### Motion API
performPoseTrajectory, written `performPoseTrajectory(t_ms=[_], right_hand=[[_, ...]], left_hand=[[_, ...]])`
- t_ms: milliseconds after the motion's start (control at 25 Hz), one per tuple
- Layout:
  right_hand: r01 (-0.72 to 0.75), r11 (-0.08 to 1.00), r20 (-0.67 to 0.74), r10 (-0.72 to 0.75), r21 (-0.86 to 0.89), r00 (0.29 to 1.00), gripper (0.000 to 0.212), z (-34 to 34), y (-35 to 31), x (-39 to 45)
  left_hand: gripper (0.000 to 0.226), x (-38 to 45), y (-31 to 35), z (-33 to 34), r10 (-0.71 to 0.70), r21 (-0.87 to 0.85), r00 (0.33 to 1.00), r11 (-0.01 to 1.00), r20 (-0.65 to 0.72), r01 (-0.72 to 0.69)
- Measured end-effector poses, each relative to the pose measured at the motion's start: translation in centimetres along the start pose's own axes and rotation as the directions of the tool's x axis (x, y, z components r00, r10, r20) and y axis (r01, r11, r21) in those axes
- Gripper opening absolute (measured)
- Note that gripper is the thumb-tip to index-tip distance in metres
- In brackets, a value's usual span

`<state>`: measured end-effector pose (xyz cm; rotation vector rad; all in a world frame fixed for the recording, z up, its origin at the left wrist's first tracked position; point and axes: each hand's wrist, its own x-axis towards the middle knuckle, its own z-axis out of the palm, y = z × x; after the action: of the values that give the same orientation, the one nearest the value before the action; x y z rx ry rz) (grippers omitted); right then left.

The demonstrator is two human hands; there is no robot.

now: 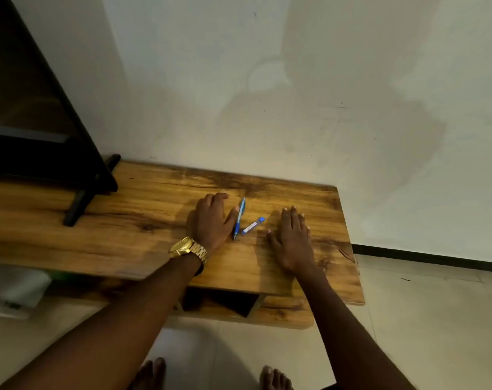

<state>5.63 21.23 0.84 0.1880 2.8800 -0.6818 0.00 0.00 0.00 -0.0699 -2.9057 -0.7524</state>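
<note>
While both hands lie on the wooden table point(132, 226), nothing is held. The left hand point(211, 218), with a gold watch point(187, 247) at the wrist, rests palm down with its fingers loosely bent at the far end and gripping nothing. Its thumb reaches right and seems to touch the barrel of the blue pen point(239, 216), though I cannot tell from where I stand whether it presses or only brushes. The right hand point(291, 237) lies flat and released, fingers straight and spread a little, well clear of the pen.

Between the two hands, the pen lies nearly lengthwise from near to far, its tip end toward the person. Just to its right lies a small blue-capped tube point(253, 225), slanted, with its near end close to the pen's near end; I cannot tell whether they touch. It may be a refill or a lead case, too small to be sure.

I judge this the opening step: hands set down on either side, the pick-up not yet made. The next move calls for one hand to curl round the pen, probably the left, and the other to pinch the little tube, which is slim and low on the wood and will need fingertips.

Far left, a black stand point(81, 204) sits on the table.
</note>
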Motion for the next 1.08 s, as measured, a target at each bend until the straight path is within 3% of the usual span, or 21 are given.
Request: performPoseTrajectory(t_ms=[200,400,480,560,640,720,840,960,1080], right_hand=[[0.071,0.974,-0.186,-0.031,0.215,0.982,0.068,-2.2,-2.1,-1.4],[0.084,0.952,-0.229,-0.015,0.295,0.973,0.050,-3.5,-3.0,-4.0],[0.087,0.930,-0.224,-0.005,0.358,0.974,0.040,-3.4,-3.7,-5.4],[0.117,0.885,-0.239,-0.007,0.451,0.971,0.028,-3.0,-4.5,-6.6],[0.113,0.813,-0.207,0.009,0.572,0.978,0.017,-2.4,-5.8,-7.1],[0.031,0.658,-0.070,0.033,0.752,0.997,0.024,-1.7,-7.2,-7.1],[-0.080,0.429,0.114,-0.054,0.900,0.992,0.032,-1.3,-8.5,-6.9],[-0.078,0.416,0.134,-0.108,0.906,0.985,0.029,-0.9,-8.2,-6.2],[-0.059,0.506,0.099,-0.053,0.860,0.994,0.028,-0.5,-7.7,-5.1]], left_hand=[[0.036,0.4,1.4,1.2,-0.141,0.041,0.990,0.989,0.027,0.140],[0.035,-0.3,0.4,-0.5,-0.135,0.131,0.985,0.984,0.105,0.121],[0.034,-1.7,-0.6,-2.1,-0.133,0.058,0.986,0.990,0.106,0.127],[0.028,-4.0,-1.7,-3.9,-0.121,-0.121,0.990,0.984,0.075,0.130],[0.020,-6.5,-1.5,-5.8,-0.103,-0.281,0.994,0.954,0.023,0.106],[0.016,-8.4,-0.4,-7.3,-0.062,-0.400,0.997,0.916,-0.035,0.042],[0.015,-10.0,0.8,-8.5,0.094,-0.409,0.994,0.906,-0.064,-0.112],[0.013,-9.2,0.3,-8.1,0.238,-0.347,0.971,0.911,0.008,-0.221],[0.019,-7.3,-1.2,-7.9,0.210,-0.336,0.974,0.926,0.084,-0.170]])
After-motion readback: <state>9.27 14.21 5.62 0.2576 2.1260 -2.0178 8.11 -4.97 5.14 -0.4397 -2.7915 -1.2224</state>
